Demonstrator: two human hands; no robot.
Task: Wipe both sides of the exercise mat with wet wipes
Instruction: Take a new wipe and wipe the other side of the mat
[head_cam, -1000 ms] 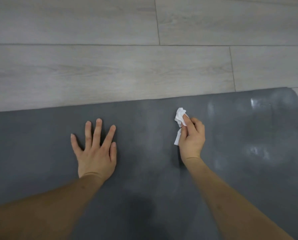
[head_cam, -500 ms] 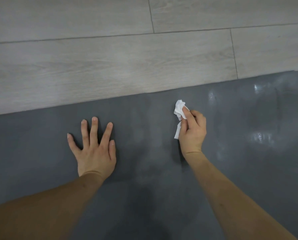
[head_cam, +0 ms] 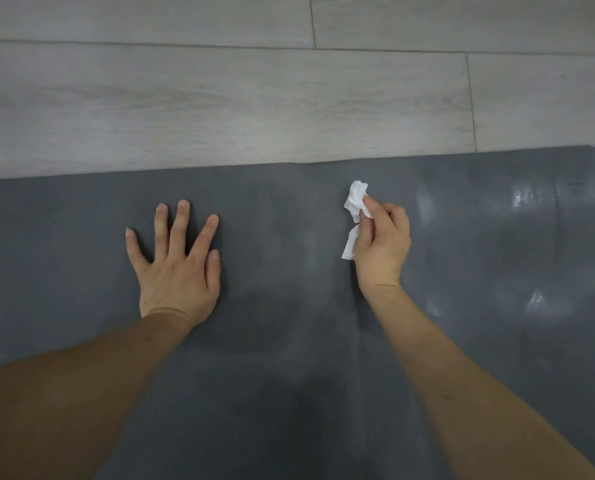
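Grey wood-look plank floor [head_cam: 219, 109] is seen along the top, with a dark grey exercise mat [head_cam: 289, 341] laid flat across it and filling the lower part of the head view; its far long edge runs straight against the planks and a rounded corner is visible at upper right. Left hand [head_cam: 176, 261] is pressed flat on the mat, fingers spread and straight, nothing held. Right hand [head_cam: 380, 244] is curled round a crumpled white wet wipe [head_cam: 356, 202], pinched between thumb and fingers, with loose ends sticking out above and below the grip. Whether the wipe touches the mat cannot be told. Shiny damp-looking patches are seen to the right of the right hand, near the corner; the area under the left hand looks matte, so the top face is judged only partly wiped. Mat is judged soft, flexible and fairly light, likely grippy when dry and slicker where wet; it can be expected to creep or ripple under a wipe stroke unless pinned. For flipping, the far long edge or the rounded corner is best taken, since a middle hold would only fold it. Wipe is judged limp, thin, easily torn; it is better bunched.
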